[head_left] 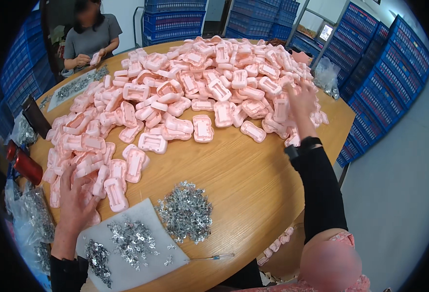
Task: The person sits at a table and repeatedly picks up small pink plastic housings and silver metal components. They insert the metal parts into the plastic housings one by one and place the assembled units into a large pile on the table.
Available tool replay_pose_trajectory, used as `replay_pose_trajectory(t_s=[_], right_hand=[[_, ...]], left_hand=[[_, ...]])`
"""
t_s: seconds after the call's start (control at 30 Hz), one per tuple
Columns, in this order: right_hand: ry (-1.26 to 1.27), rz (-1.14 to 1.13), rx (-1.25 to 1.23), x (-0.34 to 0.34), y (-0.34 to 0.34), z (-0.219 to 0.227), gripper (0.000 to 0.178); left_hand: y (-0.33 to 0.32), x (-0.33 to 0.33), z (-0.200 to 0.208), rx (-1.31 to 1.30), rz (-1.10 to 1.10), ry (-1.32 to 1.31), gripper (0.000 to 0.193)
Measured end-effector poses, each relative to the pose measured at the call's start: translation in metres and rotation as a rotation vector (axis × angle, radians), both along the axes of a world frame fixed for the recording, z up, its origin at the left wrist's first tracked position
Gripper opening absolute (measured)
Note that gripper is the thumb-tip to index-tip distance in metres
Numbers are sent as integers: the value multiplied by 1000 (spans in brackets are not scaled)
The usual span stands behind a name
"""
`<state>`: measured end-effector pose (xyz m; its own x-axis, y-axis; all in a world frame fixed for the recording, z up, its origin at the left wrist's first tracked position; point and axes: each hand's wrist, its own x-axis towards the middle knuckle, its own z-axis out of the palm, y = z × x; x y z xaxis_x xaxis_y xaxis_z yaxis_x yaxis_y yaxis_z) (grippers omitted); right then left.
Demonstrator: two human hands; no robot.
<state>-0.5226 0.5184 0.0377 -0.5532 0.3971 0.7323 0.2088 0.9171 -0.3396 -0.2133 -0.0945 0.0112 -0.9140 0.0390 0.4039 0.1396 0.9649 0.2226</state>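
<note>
A wide heap of pale pink plastic housings point(203, 128), rounded and with rectangular recesses, covers much of the wooden table. At its near left end my left hand point(75, 197) lies against several housings with fingers spread and no grip on any. Out at the heap's right end is my right hand point(302, 103), its fingers apart and slightly blurred over the housings there. Close to my left wrist, a white sheet point(148, 214) carries small piles of shiny metal clips point(131, 241). A larger mound of the same metal pieces point(185, 212) sits on the table beside it.
A thin screwdriver-like tool point(213, 257) lies near the table's front edge. Along the left edge are a red flask point(25, 163) and plastic bags point(33, 219). Another person point(92, 36) holds a pink housing across the table. Blue crates point(385, 87) stand stacked at the right.
</note>
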Motion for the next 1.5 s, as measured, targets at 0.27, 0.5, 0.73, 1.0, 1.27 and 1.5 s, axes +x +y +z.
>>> replay_pose_trajectory(t_s=[0.27, 0.5, 0.73, 1.0, 1.27, 1.5], right_hand=[[-263, 392, -446, -12, 58, -81, 81], [-287, 276, -413, 7, -7, -60, 85], [-165, 465, -554, 34, -60, -50, 103], [-218, 594, -509, 31, -145, -45, 109], [-250, 755, -384, 43, -237, -30, 99], [-228, 782, -107, 83, -203, 11, 64]], left_hand=[[3, -4, -6, 18, 2, -35, 41], [17, -6, -8, 46, -7, 27, 30], [15, -8, -14, 13, -51, 70, 29], [11, -5, -17, -41, -44, 86, 27], [9, -4, -20, -25, -48, 91, 24], [12, 11, -13, -112, -32, 123, 24]])
